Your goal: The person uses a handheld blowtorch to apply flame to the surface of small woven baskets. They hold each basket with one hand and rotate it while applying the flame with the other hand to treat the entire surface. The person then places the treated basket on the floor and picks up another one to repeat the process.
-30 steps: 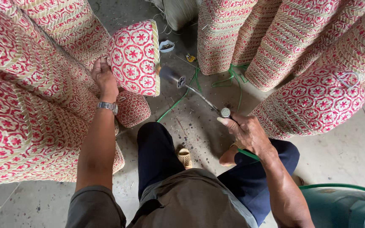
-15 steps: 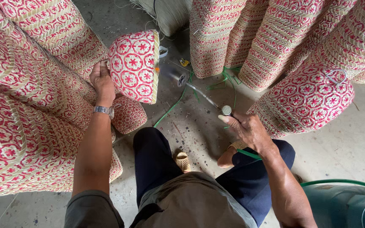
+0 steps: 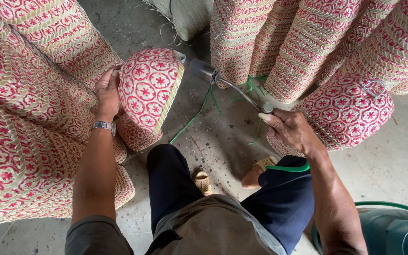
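Woven red-and-cream baskets lie stacked in a long nested row (image 3: pixel 29 118) at far left, their plaited strips giving a ridged, matte surface with star-flower motifs. The left hand (image 3: pixel 106 92), a metal watch on its wrist, is closed on the back of one loose basket (image 3: pixel 149 92), a rounded bowl shape that has tipped since a second ago so its pale rim now faces right, towards the torch. Between the hands, the torch's (image 3: pixel 223 82) dark metal nozzle has risen and drawn close to that rim. The right hand (image 3: pixel 291 130) is wrapped around the torch's thin bent tube, thumb near the valve knob. Further right stand more stacks (image 3: pixel 308 42), over a rough concrete floor (image 3: pixel 393 160) littered with green strapping (image 3: pixel 192 120).
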